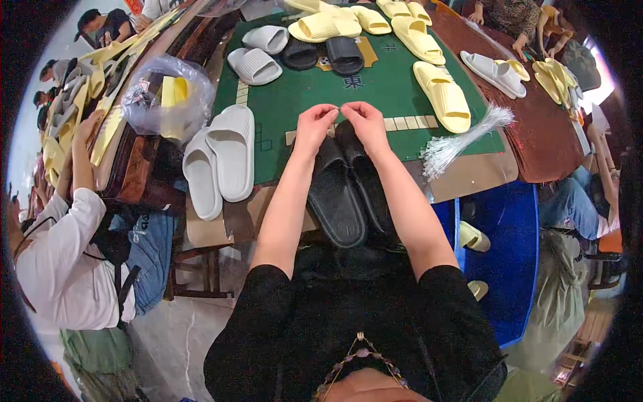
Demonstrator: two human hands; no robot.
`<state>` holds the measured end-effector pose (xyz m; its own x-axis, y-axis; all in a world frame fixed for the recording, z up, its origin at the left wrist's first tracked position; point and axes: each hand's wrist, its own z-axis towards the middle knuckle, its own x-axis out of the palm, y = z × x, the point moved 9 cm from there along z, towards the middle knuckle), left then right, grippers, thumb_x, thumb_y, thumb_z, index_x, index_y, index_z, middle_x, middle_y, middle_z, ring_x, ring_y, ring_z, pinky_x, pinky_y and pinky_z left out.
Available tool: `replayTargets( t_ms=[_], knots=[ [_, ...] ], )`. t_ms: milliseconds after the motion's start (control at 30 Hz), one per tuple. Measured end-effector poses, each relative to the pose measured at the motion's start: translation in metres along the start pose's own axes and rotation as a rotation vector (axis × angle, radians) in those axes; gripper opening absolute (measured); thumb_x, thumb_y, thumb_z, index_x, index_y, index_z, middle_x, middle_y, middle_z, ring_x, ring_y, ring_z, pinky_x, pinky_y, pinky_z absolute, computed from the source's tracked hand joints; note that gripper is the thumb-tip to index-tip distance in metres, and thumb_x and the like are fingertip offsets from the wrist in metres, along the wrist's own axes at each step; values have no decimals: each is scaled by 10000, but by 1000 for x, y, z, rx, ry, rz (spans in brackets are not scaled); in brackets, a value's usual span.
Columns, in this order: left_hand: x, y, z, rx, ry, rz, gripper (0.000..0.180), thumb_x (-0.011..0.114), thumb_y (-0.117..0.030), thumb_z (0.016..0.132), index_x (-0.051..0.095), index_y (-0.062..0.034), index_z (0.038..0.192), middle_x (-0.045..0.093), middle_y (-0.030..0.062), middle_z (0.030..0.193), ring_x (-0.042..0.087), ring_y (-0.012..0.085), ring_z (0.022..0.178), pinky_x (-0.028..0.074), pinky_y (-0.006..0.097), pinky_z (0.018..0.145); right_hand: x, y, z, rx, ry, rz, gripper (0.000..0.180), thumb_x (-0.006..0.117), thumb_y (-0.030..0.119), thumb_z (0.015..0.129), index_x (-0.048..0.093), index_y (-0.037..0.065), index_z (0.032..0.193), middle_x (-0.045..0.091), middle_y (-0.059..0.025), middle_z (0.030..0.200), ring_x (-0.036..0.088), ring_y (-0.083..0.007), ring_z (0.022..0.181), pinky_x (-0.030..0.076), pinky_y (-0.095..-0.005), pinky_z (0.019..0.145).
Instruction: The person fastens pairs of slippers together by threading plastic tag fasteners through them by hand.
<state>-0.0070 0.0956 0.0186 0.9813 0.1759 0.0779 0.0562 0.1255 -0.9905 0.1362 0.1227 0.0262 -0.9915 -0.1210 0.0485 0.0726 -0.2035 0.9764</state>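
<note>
Currently, head view only. Our left hand (313, 126) and right hand (362, 124) meet fingertip to fingertip over the toe end of a pair of black foam slide sandals (341, 194), which lie side by side at the near edge of the green felt table mat (295, 100), heels toward us. Both hands are nearly closed in a pinch; between them we hold what looks like a thin white plastic tie (337, 108), too fine to make out fully.

More of those ties sit in a white bundle of thin plastic ties (462, 141) to the right, near the mat's corner. A pair of pale grey foam slides (218, 161) lies to the left, near a clear plastic bag with yellow pieces inside (167, 97). Pale yellow foam slides (442, 97) and more black and grey pairs lie farther up the mat. A person in a white sleeve (60, 254) sits at our left.

Risks as we judge them: the tie is thin, so the pinch could slip. The sandals rest loose at the table edge, so a tug could drag them off.
</note>
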Motion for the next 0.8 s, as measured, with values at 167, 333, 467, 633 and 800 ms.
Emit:
replayTargets(
  t_ms=[167,333,467,633,800],
  knots=[
    [3,-4,-2,-5,-16,-4,211,688,-180,828,672,-13,955,619,-23,771,522,49,669,411,198,587,-2,-5,2,20,27,-24,212,673,193,815,668,-2,897,626,11,731,532,-52,662,433,-217,607],
    [-5,-6,-4,-8,-52,-23,201,686,-178,829,674,-20,952,619,-24,768,525,51,669,411,196,588,7,2,-4,29,80,-13,193,660,180,826,669,0,893,630,11,731,537,-54,660,430,-213,602],
    [1,-2,-3,-29,-26,-124,183,674,-170,839,666,-19,942,619,-13,764,524,56,644,414,195,579,5,-5,3,-24,90,-47,183,641,159,836,666,-12,897,648,-14,740,559,-63,667,444,-222,602],
    [-1,3,2,-28,-12,-129,161,641,-159,863,657,-15,933,624,1,769,534,63,640,429,203,582,11,-5,4,-49,104,0,173,620,136,842,666,-17,908,669,-43,765,594,-76,681,465,-236,616],
    [-3,11,3,-112,13,-218,187,593,-168,907,633,0,979,648,35,851,561,80,690,463,209,625,13,4,1,-96,121,-111,178,594,121,847,672,-6,944,690,-74,815,622,-96,721,480,-244,646]
  ],
)
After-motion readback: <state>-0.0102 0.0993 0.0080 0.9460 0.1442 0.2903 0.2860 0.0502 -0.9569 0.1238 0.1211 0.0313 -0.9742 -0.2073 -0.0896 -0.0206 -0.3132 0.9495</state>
